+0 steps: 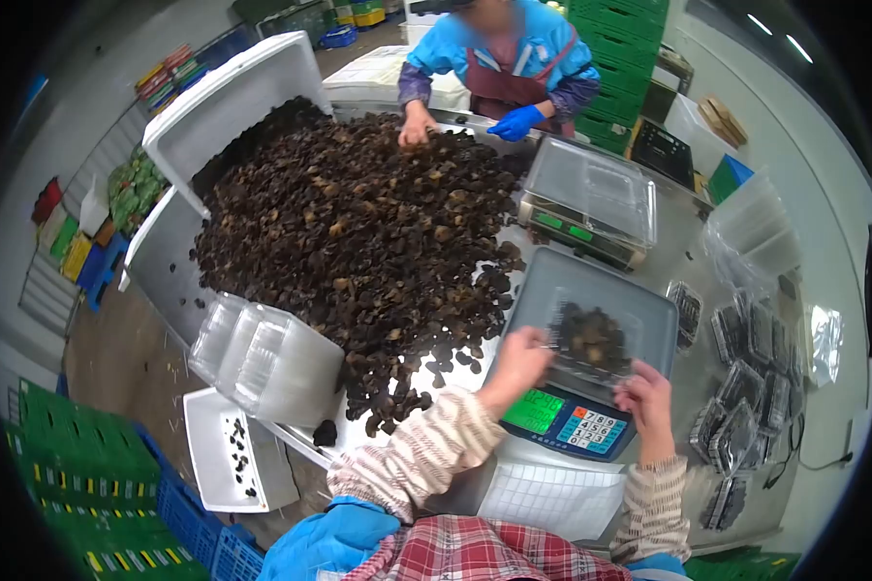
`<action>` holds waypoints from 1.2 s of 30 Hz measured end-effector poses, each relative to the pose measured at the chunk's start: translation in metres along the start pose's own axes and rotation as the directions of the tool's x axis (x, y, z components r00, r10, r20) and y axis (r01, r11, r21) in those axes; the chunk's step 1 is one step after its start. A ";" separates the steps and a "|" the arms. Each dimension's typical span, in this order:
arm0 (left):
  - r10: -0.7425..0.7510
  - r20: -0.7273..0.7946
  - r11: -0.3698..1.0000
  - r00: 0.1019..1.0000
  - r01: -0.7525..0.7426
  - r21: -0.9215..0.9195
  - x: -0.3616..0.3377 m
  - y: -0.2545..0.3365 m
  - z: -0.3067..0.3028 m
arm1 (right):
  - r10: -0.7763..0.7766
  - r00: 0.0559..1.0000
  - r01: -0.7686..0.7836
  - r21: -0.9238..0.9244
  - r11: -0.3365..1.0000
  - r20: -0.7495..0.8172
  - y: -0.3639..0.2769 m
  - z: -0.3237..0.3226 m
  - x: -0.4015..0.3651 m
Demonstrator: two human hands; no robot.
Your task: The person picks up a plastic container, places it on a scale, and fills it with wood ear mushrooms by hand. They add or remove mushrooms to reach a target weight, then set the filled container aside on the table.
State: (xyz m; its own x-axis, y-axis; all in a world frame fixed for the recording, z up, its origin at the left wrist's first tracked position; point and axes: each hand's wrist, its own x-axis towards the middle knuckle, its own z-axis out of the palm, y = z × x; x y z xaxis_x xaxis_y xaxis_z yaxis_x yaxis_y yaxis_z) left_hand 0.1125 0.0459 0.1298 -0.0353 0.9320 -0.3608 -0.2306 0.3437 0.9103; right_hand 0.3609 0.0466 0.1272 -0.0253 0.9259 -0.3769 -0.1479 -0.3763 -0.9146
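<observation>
Holds a clear tray (583,372) of dark pieces (589,334) over the near scale's grey pan (652,310), left hand (520,366) pinching the tray's left edge, right hand (647,395) pinching its near right corner. Looks blackish brown with a paler middle, blurred; cannot tell whether touching the pan. To the left, nested clear trays (271,363); on the floor, a white bin (207,460) with scattered dark bits; to the right, filled clear packs (741,387). Display (533,412) hard to read, partly covered. Co-worker (513,68) cut off at top.
</observation>
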 end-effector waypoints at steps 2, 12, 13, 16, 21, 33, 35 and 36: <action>0.128 0.192 0.974 0.973 -0.087 -0.207 -0.008 -0.003 0.028 | -0.116 0.977 0.158 0.245 0.957 -0.178 0.003 -0.027 -0.013; 0.812 -0.102 0.424 0.575 -0.460 0.781 -0.121 0.030 -0.146 | -0.194 0.917 0.193 0.038 0.980 0.348 0.057 0.155 -0.050; 0.853 -0.097 0.306 0.513 -0.341 0.889 -0.135 0.038 -0.172 | -0.148 0.919 0.226 -0.182 0.957 0.365 0.072 0.195 -0.049; 0.917 -0.106 0.138 0.383 -0.056 0.989 -0.172 0.044 -0.227 | -0.375 0.863 0.505 -0.597 0.624 0.339 0.124 0.271 0.005; 0.772 -0.382 0.327 0.509 0.198 0.924 -0.192 0.018 -0.258 | -0.312 0.926 0.336 -0.841 0.424 0.213 0.125 0.386 0.050; 0.770 -0.443 0.428 0.459 0.143 0.892 -0.186 0.036 -0.269 | -0.269 0.905 0.421 -0.781 0.461 0.330 0.152 0.414 0.110; 0.723 -0.538 0.489 0.432 0.229 0.842 -0.187 0.035 -0.282 | -0.228 0.919 0.386 -0.620 0.684 0.321 0.162 0.402 0.108; 0.791 -0.492 0.453 0.364 0.193 0.871 -0.183 0.040 -0.285 | -0.177 0.933 0.322 -0.505 0.801 0.313 0.159 0.395 0.101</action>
State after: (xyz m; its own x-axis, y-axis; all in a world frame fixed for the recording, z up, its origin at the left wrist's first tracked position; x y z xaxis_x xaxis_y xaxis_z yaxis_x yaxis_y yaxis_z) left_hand -0.1674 -0.1440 0.1743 -0.6734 0.5545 0.4890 0.7355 0.4356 0.5190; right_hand -0.0554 0.0930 0.0013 -0.3073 0.9407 -0.1438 0.3726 -0.0201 -0.9278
